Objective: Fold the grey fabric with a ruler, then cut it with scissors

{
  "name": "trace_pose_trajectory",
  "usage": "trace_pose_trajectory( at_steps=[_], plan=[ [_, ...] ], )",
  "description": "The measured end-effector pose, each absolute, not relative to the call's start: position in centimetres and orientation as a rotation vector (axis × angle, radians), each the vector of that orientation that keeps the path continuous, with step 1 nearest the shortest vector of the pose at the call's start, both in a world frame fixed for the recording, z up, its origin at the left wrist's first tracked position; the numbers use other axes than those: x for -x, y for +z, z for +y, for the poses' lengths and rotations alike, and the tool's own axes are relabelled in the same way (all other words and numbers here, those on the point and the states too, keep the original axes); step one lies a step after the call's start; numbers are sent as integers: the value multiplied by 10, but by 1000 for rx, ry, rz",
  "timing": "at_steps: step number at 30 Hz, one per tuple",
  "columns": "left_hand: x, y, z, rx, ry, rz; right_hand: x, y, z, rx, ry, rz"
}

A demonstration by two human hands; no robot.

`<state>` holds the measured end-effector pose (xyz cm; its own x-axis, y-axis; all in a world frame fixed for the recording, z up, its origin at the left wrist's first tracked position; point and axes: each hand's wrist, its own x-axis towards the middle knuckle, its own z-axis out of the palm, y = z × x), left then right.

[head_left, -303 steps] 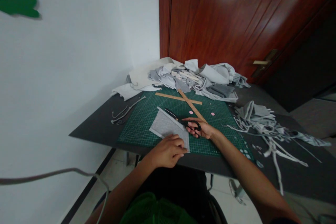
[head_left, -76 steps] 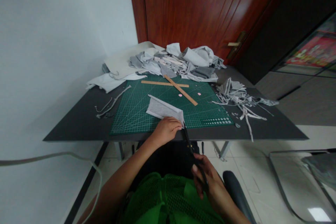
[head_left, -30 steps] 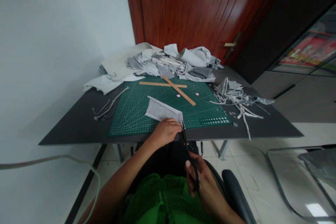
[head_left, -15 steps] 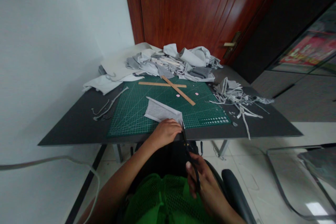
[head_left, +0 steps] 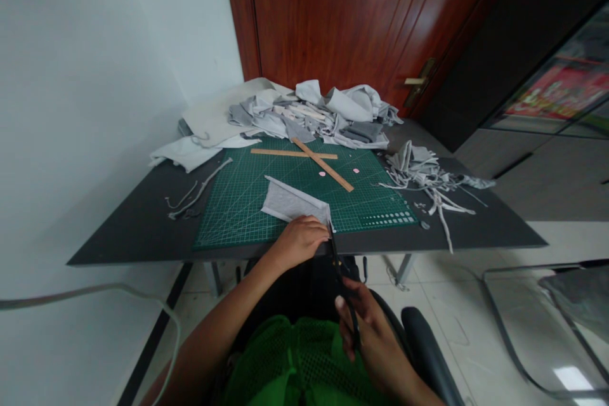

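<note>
Right now the left hand (head_left: 299, 242) lies closed-fingered on the near corner of the grey fabric piece (head_left: 294, 203), pinning it at the six o'clock edge of the green cutting mat (head_left: 238, 203), while the right hand (head_left: 368, 336) grips black scissors (head_left: 340, 273) whose blades reach up to that corner. Those blade tips sit just beside the left fingertips (head_left: 320, 228), so a careless snip could nick them. Light pinning could also let the cloth shift and skew the cut on the surface (head_left: 143, 222).
</note>
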<state>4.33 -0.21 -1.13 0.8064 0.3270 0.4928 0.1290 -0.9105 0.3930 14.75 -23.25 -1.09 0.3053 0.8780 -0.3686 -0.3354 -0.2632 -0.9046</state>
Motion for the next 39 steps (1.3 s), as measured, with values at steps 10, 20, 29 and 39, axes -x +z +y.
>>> trace_pose_trajectory(
  at_steps=[10, 20, 29, 39],
  plan=[
    [-44, -11, -2, -2644, 804, 350, -145, 1, -228, 1377, 1305, -476],
    [-42, -7, -5, -2614, 808, 217, -153, 8, -215, 1334, 1309, -471],
    [-41, -5, -8, -2578, 797, 176, -147, 3, -215, 1354, 1286, -460],
    [-40, 3, -9, -2711, 993, 1028, -154, 4, -217, 1374, 1284, -520]
  ],
)
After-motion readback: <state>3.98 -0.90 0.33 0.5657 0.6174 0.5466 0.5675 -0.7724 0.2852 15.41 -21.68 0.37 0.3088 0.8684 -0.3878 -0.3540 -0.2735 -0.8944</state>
